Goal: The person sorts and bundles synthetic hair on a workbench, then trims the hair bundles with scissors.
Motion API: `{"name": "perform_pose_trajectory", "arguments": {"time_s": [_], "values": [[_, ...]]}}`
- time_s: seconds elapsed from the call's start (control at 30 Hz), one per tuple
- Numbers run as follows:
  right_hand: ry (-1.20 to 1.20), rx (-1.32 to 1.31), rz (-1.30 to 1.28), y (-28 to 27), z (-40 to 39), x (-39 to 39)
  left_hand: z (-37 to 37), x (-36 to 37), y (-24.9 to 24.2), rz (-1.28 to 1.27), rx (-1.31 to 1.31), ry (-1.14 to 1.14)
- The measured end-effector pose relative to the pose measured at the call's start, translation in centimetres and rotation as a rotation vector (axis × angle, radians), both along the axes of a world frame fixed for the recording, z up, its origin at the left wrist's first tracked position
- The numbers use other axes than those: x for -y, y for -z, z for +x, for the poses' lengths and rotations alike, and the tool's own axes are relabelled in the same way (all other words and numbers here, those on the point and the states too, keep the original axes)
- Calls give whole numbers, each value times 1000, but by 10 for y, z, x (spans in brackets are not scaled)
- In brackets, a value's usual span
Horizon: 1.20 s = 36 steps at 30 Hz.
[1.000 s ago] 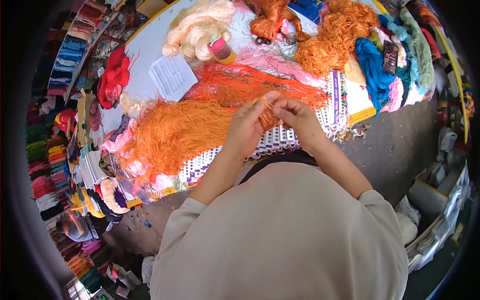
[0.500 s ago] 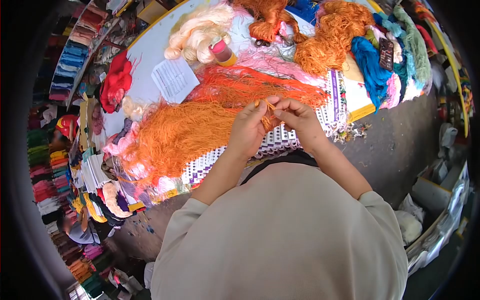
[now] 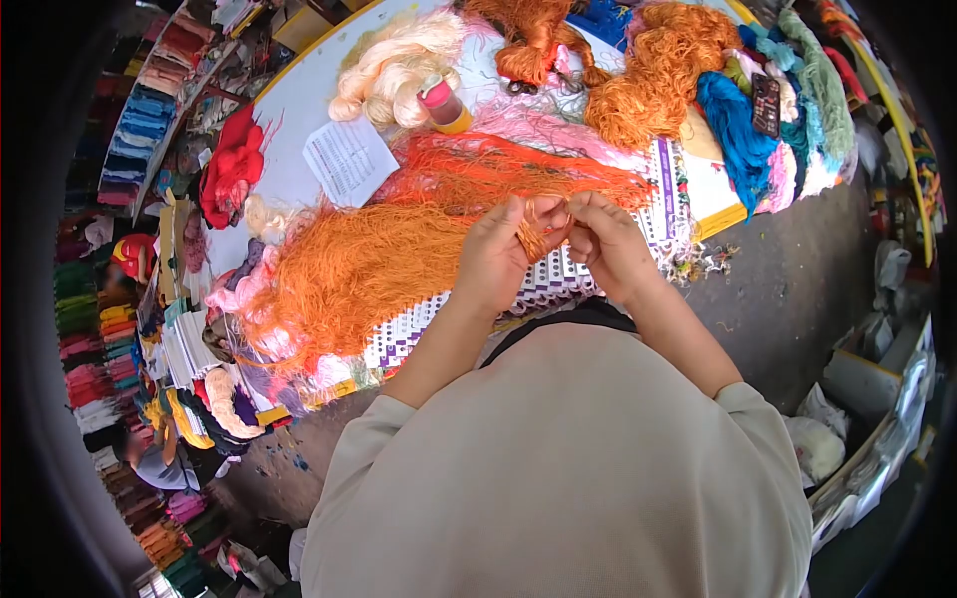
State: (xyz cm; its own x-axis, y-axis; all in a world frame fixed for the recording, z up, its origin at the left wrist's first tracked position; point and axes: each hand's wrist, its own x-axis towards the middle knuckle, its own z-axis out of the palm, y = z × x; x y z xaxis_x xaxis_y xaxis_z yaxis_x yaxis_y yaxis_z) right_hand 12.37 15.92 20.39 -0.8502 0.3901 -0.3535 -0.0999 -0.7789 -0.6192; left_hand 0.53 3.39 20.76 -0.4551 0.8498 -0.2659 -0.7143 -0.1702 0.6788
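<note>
A small bundle of orange thread point(image 3: 531, 235) is wrapped by the fingers of my left hand point(image 3: 496, 249). Close on its right, my right hand point(image 3: 610, 241) has thumb and forefinger pinched near the end of the thread; what exactly they grip is too small to make out. Both hands are over the table's near edge. A large spread of orange thread point(image 3: 369, 264) lies left of them, and red-orange thread point(image 3: 498, 164) lies behind. Beneath the hands is a row of white cards with purple marks point(image 3: 404, 329).
A printed sheet point(image 3: 349, 161), a pink-and-yellow container point(image 3: 445, 107) and cream skeins point(image 3: 399, 65) lie farther back. Blue thread point(image 3: 740, 125) with a dark phone-like object point(image 3: 767, 105) is at the right. A person point(image 3: 164, 464) is at the lower left.
My fingers have shifted around the orange thread. The right hand's fingertips have moved slightly right and the left fingers have opened out a little.
</note>
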Motion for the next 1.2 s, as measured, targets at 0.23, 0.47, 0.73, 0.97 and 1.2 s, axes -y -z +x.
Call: {"name": "perform_pose_trajectory", "arguments": {"time_s": [0.23,0.47,0.73,0.97,1.2], "values": [[-85,169,291,-4,-3,12,4,3,-2,-12,-54,27],[-56,173,302,-5,-5,18,6,4,4,-5,-150,24],[-50,139,293,-3,-7,22,2,7,3,73,34,65],[-74,136,410,3,-8,24,2,8,1,36,14,101],[-21,149,358,-2,-8,26,-1,10,-1,54,3,94]]}}
